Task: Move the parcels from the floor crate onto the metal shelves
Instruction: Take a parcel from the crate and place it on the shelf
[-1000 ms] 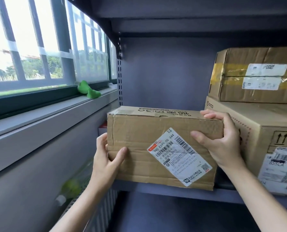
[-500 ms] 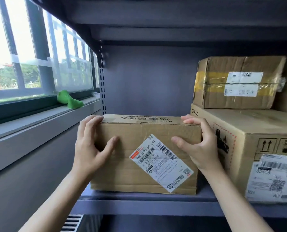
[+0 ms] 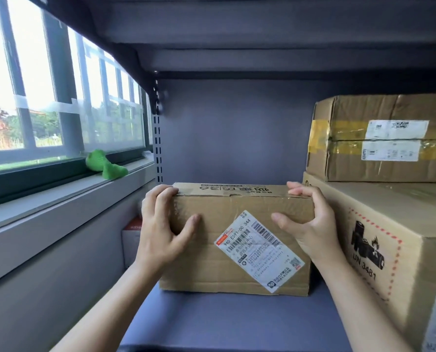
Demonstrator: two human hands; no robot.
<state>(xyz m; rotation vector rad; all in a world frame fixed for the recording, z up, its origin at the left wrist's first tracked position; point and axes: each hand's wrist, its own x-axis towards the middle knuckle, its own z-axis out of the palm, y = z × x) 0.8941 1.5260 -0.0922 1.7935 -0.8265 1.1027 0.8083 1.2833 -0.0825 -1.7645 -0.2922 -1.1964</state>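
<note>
A brown cardboard parcel (image 3: 227,255) with a slanted white shipping label rests on the grey metal shelf (image 3: 227,318), deep inside it. My left hand (image 3: 164,227) grips its top left corner, fingers over the top edge and thumb on the front face. My right hand (image 3: 309,222) grips its top right corner in the same way. The floor crate is out of view.
A large box with a UN 3481 mark (image 3: 389,250) stands right of the parcel, touching my right hand's side, with a taped box (image 3: 382,138) stacked on it. A white and red box (image 3: 131,240) sits behind left. A green toy (image 3: 105,166) lies on the window sill.
The parcel went from hanging at the shelf's front edge to resting deep on the shelf. My left hand shifted from its lower left side up to its top left corner.
</note>
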